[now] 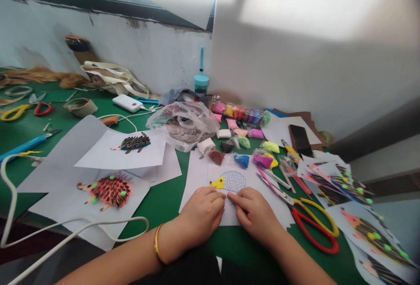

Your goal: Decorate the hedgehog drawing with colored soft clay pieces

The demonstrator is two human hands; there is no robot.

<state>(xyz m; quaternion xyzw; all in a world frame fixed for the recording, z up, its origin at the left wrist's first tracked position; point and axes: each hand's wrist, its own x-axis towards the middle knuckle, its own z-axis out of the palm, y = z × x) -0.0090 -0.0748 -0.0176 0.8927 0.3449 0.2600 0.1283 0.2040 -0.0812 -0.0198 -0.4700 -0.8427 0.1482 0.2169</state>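
Observation:
A white sheet [197, 180] lies before me with a hedgehog drawing [232, 181] on it. Yellow clay covers its face, and blue marks fill its outlined back. My left hand [204, 209] rests over the sheet's lower left, fingers curled and pressed together. Opposite it, my right hand [253, 211] has its index finger reaching to the spot just below the drawing, the other fingers bent. The fingertips of both hands almost meet there, by a tiny pinkish bit too small to make out. Whatever they may pinch is hidden.
Several clay packets [242, 160] lie beyond the sheet, near a plastic bag [187, 125] of seeds. Large scissors [315, 223] and a phone [300, 140] are on the right, with finished hedgehog pictures [370, 232]. A seed-covered hedgehog [108, 191] and a white cable [98, 223] lie left.

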